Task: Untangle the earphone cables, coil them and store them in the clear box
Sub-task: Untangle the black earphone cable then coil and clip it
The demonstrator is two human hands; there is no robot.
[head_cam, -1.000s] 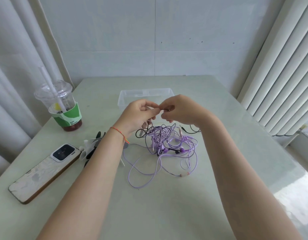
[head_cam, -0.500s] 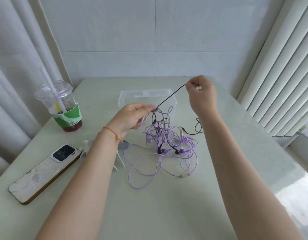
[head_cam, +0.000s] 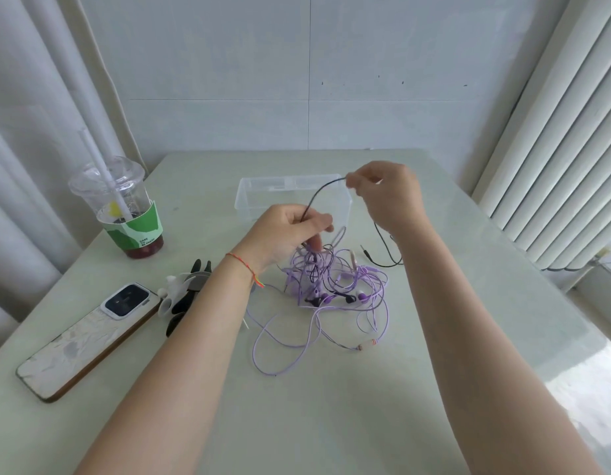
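Observation:
A tangle of purple earphone cables [head_cam: 335,289] lies on the table in the middle, with loops trailing toward me. A black earphone cable [head_cam: 319,193] arcs up out of the tangle. My left hand [head_cam: 286,234] pinches the black cable just above the tangle, lifting a few purple strands. My right hand [head_cam: 388,195] pinches the same black cable farther along, raised over the clear box [head_cam: 259,197]. The cable's loose end with its plug [head_cam: 365,252] curves down onto the table under my right wrist. The box stands open behind my hands.
A plastic cup [head_cam: 122,207] with a straw and green sleeve stands at the left. A phone [head_cam: 88,337] lies face down at the near left. Black and white small items [head_cam: 184,296] sit beside it, partly behind my left forearm. Window blinds line the right side.
My hands were together over the tangle, then my right hand drew the black cable up and to the right. Since then the taut cable has slackened into an arc as my right hand lowered.

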